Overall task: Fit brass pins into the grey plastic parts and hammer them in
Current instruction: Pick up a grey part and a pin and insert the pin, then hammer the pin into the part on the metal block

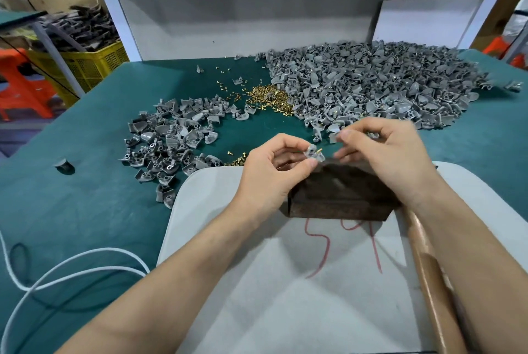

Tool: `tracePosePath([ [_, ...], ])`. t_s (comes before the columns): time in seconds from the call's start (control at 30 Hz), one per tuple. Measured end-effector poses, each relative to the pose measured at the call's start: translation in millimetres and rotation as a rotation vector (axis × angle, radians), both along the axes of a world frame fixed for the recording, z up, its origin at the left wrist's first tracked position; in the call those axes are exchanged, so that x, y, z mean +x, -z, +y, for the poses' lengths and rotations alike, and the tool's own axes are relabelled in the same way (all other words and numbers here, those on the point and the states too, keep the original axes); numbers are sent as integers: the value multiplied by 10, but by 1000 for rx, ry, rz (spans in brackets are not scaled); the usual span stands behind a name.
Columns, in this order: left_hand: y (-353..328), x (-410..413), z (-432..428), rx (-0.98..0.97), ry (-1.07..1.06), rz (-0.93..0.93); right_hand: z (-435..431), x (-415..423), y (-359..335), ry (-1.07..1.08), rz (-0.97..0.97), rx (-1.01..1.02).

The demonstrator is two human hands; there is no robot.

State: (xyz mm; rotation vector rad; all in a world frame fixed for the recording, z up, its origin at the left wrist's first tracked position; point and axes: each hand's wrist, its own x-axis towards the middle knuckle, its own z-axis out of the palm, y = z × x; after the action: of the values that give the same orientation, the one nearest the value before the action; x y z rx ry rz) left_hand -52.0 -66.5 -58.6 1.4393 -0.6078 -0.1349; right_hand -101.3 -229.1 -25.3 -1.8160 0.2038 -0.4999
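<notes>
Leftmost, a white cable (57, 271) loops over the green counter (85, 211), and a lone grey part (64, 164) lies by itself beyond it. Further right, a smaller heap of grey plastic parts (171, 136) spreads across the counter, its nearest pieces lying just beside the rim of a white board (257, 282) that bears red scrawled marks. At centre, loose brass pins (268, 99) lie scattered between that heap and a far larger heap of grey parts (371, 82) toward the back right. Above the far edge of a dark wooden block (337, 193), which rests on the board, the left hand (271, 171) pinches one grey plastic part (313, 153) between thumb and forefinger; a brass pin (319, 150) stands out of it, tilted to the right. Just beside it, the right hand (383, 153) hovers with fingers curled and fingertips close to the part; blur hides whether it holds anything. Rightmost, a wooden handle (428, 273) lies along the board beside the right forearm.
</notes>
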Motion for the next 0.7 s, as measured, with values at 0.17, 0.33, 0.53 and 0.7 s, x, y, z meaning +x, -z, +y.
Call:
tracePosePath([
  [0.17,36,-28,5,3,8,-29,-516,-136,-8,538,433,-597],
  [0.33,50,-28,3,40,-8,-122,-524,-229,191,445,809,-742],
  [0.53,61,-18,6,275,-60,-193,-453,-312,17,395,577,82],
  [0.7,56,-21,-5,262,35,-35,-193,-439,-381,228,316,151],
])
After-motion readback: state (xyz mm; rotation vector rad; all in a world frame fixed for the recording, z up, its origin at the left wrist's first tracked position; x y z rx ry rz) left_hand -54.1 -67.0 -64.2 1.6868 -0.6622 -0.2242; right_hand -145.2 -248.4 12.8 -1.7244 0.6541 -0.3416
